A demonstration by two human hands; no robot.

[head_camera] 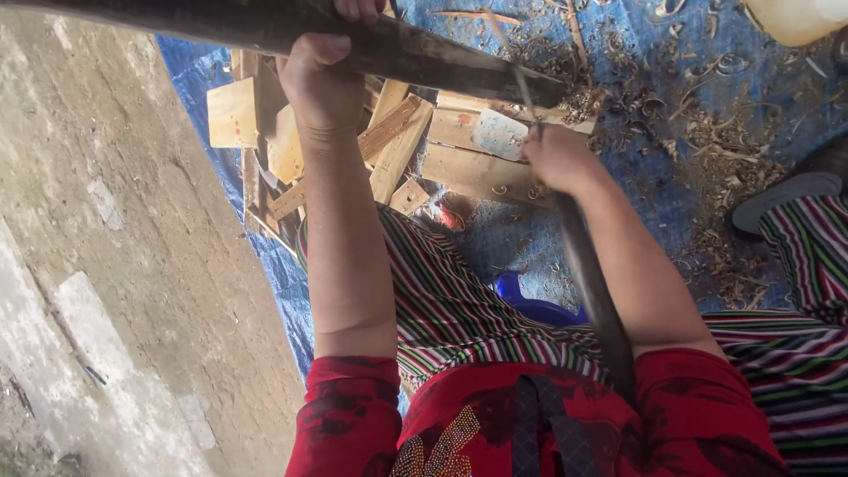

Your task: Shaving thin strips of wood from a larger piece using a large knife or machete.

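My left hand [320,81] is closed around a long dark wooden pole [424,55] that runs across the top of the view. My right hand [556,159] grips a long-handled knife [594,291]. Its dark handle runs back under my right forearm toward my body, and its thin blade [523,99] rests against the pole near the pole's right end. Both arms reach out over my striped skirt [446,305].
A pile of pale wood offcuts [459,150] lies on a blue tarp [654,203] strewn with shavings [707,132]. A blue object [521,300] lies by my lap, a sandal [786,196] at right, a pale container [799,18] at top right. Bare concrete [106,265] is at left.
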